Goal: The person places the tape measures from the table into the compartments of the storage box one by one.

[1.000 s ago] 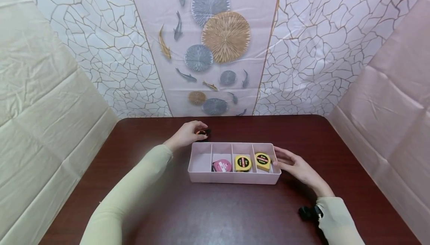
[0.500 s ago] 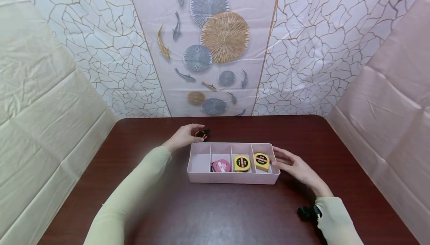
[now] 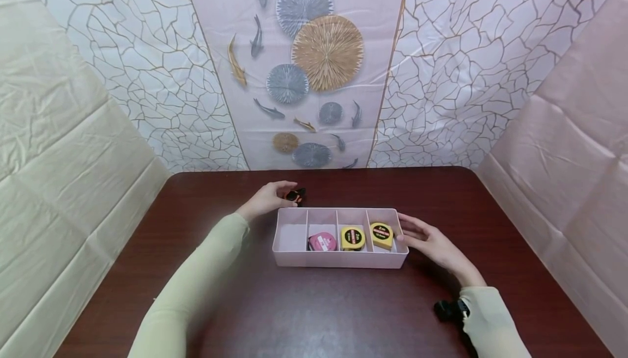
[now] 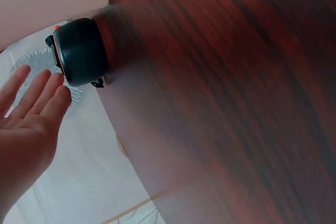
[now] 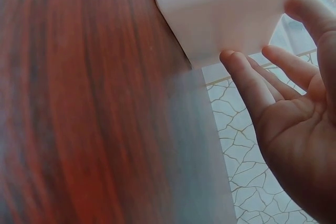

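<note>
A black and orange tape measure (image 3: 294,196) lies on the table behind the box's left half. My left hand (image 3: 265,201) is beside it, thumb and fingers spread; in the left wrist view its straight fingertips are right at the tape's face, not curled round it. The pale pink divided box (image 3: 338,260) has a pink tape measure (image 3: 324,242) in the second compartment from the left. Yellow tape measures (image 3: 352,238) occupy the two compartments to the right. With fingers extended, my right hand (image 5: 299,103) touches the box's right end wall, its thumb near the front corner.
The dark red-brown table (image 3: 314,314) reaches back to a patterned cloth backdrop (image 3: 324,102). Plain cloth walls (image 3: 564,173) flank both sides. A black wrist device (image 3: 451,310) sits at the right cuff.
Compared with one second ago, the left hand has drawn slightly left off the black and orange tape measure, showing more of it. The right hand stays at the box's end.
</note>
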A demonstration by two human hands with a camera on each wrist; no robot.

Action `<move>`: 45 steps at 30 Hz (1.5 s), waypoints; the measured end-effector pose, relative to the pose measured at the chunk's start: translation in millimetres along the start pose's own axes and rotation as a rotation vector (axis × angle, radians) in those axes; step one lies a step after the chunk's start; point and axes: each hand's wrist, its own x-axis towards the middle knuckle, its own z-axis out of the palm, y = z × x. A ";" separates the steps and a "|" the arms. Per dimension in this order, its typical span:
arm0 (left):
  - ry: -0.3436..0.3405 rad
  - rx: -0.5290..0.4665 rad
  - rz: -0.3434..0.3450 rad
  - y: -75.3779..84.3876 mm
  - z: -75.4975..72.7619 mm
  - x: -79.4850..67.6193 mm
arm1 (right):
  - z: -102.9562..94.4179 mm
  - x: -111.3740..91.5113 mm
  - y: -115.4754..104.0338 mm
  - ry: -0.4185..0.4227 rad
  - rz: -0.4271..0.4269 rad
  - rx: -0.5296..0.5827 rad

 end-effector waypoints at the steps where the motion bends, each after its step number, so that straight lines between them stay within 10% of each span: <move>1: -0.002 -0.008 -0.002 0.3 -0.1 0.0 | 0.0 0.1 0.0 0.000 0.000 0.001; 45: 0.011 0.134 -0.061 -25.4 9.7 16.6 | 0.5 -0.7 -1.6 -0.003 0.033 -0.016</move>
